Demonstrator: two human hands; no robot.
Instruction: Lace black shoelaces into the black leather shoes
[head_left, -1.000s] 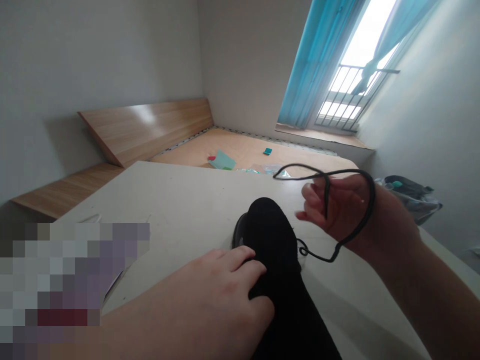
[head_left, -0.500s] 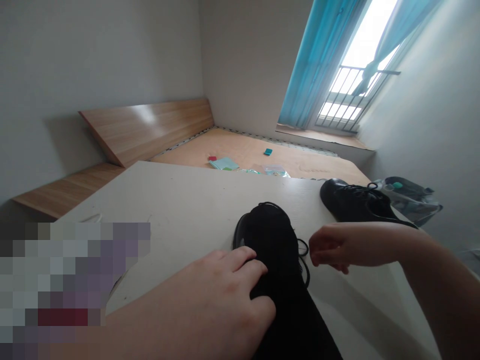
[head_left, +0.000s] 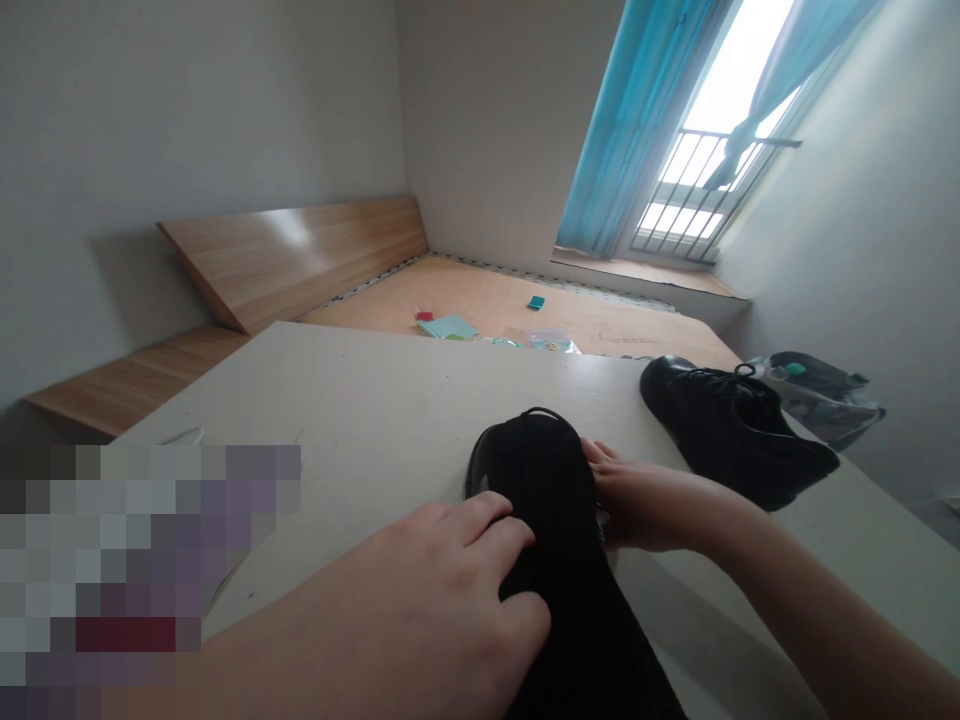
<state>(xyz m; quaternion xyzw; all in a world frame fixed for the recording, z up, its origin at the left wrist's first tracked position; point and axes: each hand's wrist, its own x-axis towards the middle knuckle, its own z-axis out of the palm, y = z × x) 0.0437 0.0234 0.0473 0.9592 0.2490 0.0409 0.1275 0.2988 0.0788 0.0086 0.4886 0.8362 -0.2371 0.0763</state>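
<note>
A black lace-up shoe [head_left: 536,470] rests over the white table in front of me, at the middle of the view. Its near end merges into a dark black shape running down to the bottom edge, and I cannot tell what that is. My left hand [head_left: 465,575] grips the shoe from the left, fingers curled over its dark surface. On the other side, my right hand [head_left: 637,495] is pressed against the shoe where the laces are; its fingertips are partly hidden behind it. A second black lace-up shoe [head_left: 731,430] lies on the table to the right.
The white table top [head_left: 375,410] spreads around the shoes. Beyond it, a bed [head_left: 480,280] holds small packets and a teal item [head_left: 535,302]. A clear plastic bag [head_left: 825,395] stands past the right edge. Pixelated blocks cover the lower left.
My right hand has moved left from beside the shoe to its lace side, uncovering more of the second shoe. My left hand has stayed on the shoe.
</note>
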